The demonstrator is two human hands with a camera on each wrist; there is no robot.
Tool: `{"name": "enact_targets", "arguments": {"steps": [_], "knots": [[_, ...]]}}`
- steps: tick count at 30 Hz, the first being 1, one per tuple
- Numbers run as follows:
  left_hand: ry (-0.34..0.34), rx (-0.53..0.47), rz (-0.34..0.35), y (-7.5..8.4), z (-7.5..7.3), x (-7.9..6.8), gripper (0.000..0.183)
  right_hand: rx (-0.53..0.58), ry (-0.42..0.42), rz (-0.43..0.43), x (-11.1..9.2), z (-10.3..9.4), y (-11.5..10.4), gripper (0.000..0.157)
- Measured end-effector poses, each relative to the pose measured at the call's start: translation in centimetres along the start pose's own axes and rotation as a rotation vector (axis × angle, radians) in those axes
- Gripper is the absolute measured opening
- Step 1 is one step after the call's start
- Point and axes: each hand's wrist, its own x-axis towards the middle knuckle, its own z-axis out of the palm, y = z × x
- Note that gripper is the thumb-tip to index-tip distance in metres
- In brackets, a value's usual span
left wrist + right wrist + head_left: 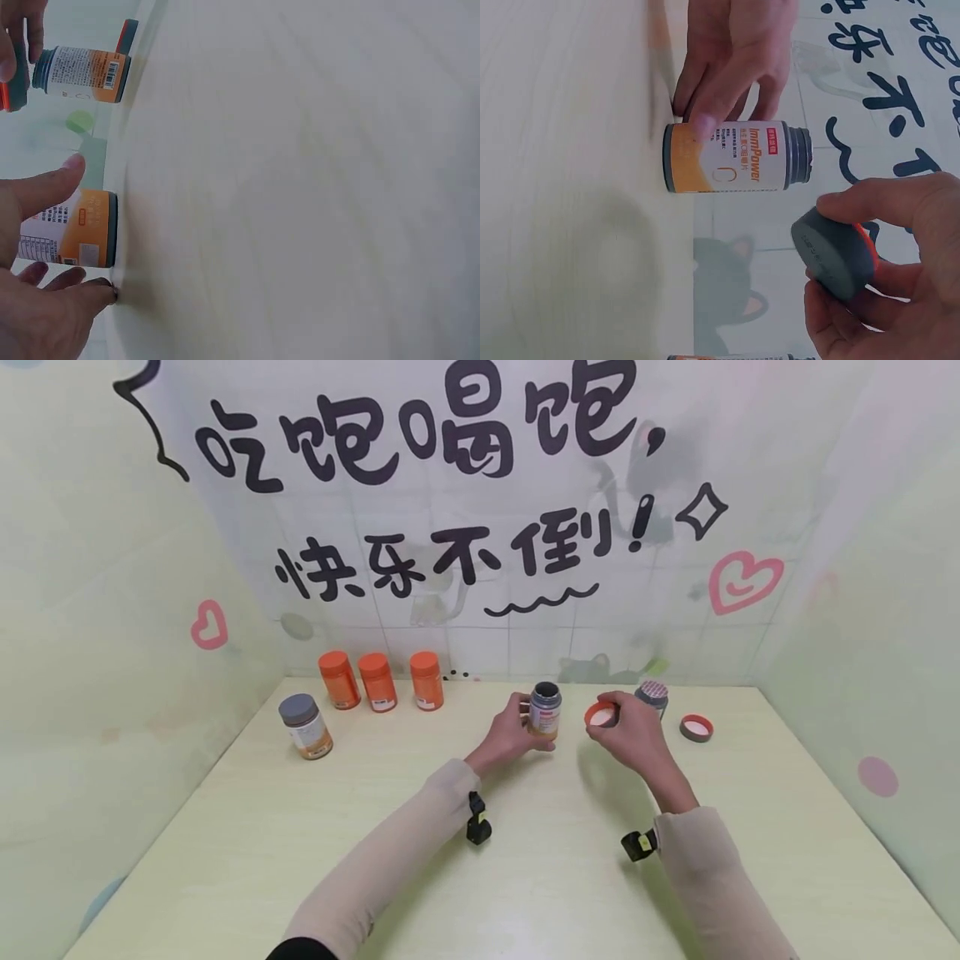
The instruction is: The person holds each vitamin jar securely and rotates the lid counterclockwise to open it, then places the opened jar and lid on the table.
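Note:
My left hand point(506, 739) grips an upright supplement bottle point(545, 714) standing on the table, thumb on one side and fingers on the other. This bottle has a white and orange label and no lid; its dark threaded neck shows in the right wrist view. To its right, my right hand point(633, 731) pinches a dark grey lid point(832, 255) with a red rim, held in the air apart from the bottle. Partly behind the right hand stands a second lidless bottle point(652, 692), with a red-and-white patterned top. Its neck and label show in the left wrist view.
Another lid point(696, 727) lies upturned on the table at the right. At the back left stand three orange bottles point(426, 681) with lids on. A grey-lidded bottle point(306, 727) is nearer the left edge. Printed walls point(480, 652) border the table's back and sides.

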Motion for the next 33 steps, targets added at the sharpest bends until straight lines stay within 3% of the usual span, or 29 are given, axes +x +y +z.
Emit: {"name": "enact_targets", "arguments": {"steps": [5,13,20,26,33], "knots": [[0.019,-0.02,-0.055,-0.5,-1.2,-1.4,0.094,-0.032,0.008,0.014,1.1,0.1,-0.1,0.05],[0.068,-0.063,-0.136,-1.1,-3.6,-3.8,0.089,-0.108,-0.078,0.001,3.3,0.9,0.3,0.049],[0.149,-0.101,-0.207,-1.7,-6.6,-6.0,0.078,-0.206,-0.18,0.005,4.9,2.3,1.2,0.044],[0.194,-0.148,-0.226,-2.5,-9.1,-7.6,0.072,-0.239,-0.244,0.03,5.7,3.2,1.5,0.045],[0.204,-0.178,-0.236,-3.0,-10.2,-8.4,0.069,-0.232,-0.263,0.049,5.9,3.4,2.1,0.044]]}}
